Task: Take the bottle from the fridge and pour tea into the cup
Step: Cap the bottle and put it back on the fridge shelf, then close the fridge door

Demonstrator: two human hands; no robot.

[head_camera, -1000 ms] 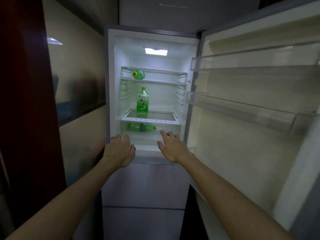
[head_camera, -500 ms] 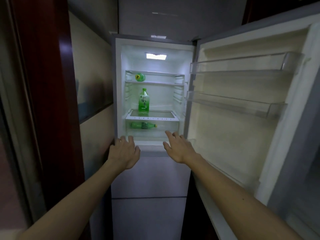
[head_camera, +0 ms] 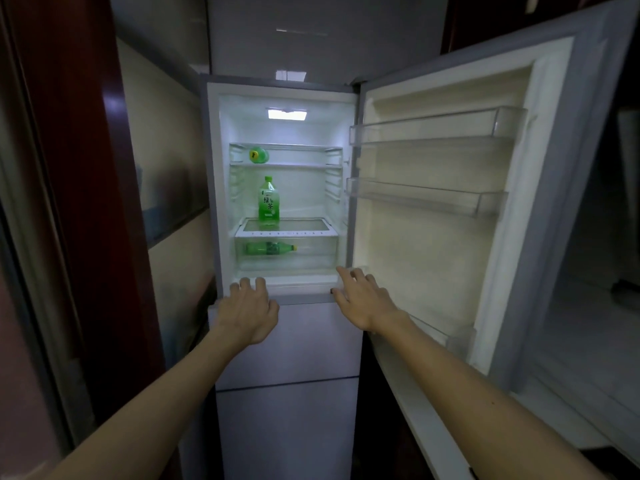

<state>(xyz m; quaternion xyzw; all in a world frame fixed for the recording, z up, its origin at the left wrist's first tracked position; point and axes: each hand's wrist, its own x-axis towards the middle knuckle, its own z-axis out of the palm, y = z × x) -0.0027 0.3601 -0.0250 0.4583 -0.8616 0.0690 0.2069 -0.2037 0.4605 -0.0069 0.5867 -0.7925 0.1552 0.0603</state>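
Grip: none. Left hand (head_camera: pixel 247 311) and right hand (head_camera: pixel 363 299) are both free and hold nothing. L fingers (head_camera: pixel 259 284) are loosely curled at the bottom sill of the fridge (head_camera: pixel 211 188); R fingers (head_camera: pixel 344 273) are spread and near straight at the sill's right corner, beside the door (head_camera: pixel 433 265). Contact w/ the sill: cannot tell for either hand.

Status, near to far:
1. Lower compartment front (head_camera: pixel 287 341), below the hands: shut, not needed.
2. Door: swung fully open to the right; both door racks (head_camera: pixel 415 197) bare. Access step is done.
3. Drawer (head_camera: pixel 318 251), lowest in the lit compartment: one green bottle lying on its side (head_camera: pixel 270 248), cap to the right.
4. Glass shelf (head_camera: pixel 311 226), directly above the drawer: upright bottle (head_camera: pixel 268 202), green label, cap on, standing left of centre. Probable target, since it's the easiest to grasp.
5. Top shelf: third bottle (head_camera: pixel 258 155), cap end facing out.

Remaining, approx. all of the handling: reach in, grasp the upright bottle, withdraw, uncap, pour. No bottle is touched yet. Cup: not in view, so pour location is unknown.
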